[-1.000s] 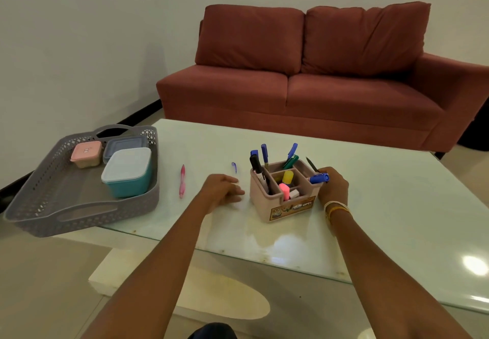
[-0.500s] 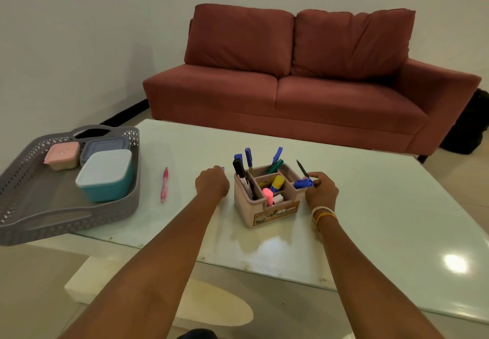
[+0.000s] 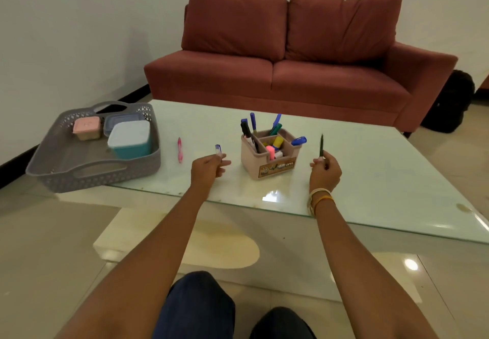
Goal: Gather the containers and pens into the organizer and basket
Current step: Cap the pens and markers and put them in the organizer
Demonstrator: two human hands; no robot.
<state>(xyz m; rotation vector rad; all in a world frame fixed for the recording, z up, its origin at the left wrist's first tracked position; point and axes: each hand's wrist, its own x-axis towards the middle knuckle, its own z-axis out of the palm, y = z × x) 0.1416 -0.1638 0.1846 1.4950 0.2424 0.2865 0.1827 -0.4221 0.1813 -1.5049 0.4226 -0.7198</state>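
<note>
Organizer (image 3: 270,157) sits at the centre of the head view, a beige compartmented caddy on the glass worktop (image 3: 370,180), already bristling with markers and highlighters. Just left of the organizer, the left hand (image 3: 207,170) pinches a small blue-capped clear pen (image 3: 218,150) between its fingertips (image 3: 225,162), cap end up. Right of the organizer, the right hand (image 3: 325,170) pinches a slim dark pen (image 3: 321,146) low on the barrel, upright. Both pens look light and rigid, smooth plastic, so a fingertip pinch near the lower end should do, and each can likely drop point-first into a free compartment. Further left of the organizer a pink pen (image 3: 180,150) lies flat on the glass, likely slippery there; pinching it mid-barrel seems best. Far left of the organizer, the grey basket (image 3: 79,172) overhangs the worktop edge and holds a teal container (image 3: 129,139), a pink container (image 3: 86,127) and a grey-lidded container (image 3: 119,123).
</note>
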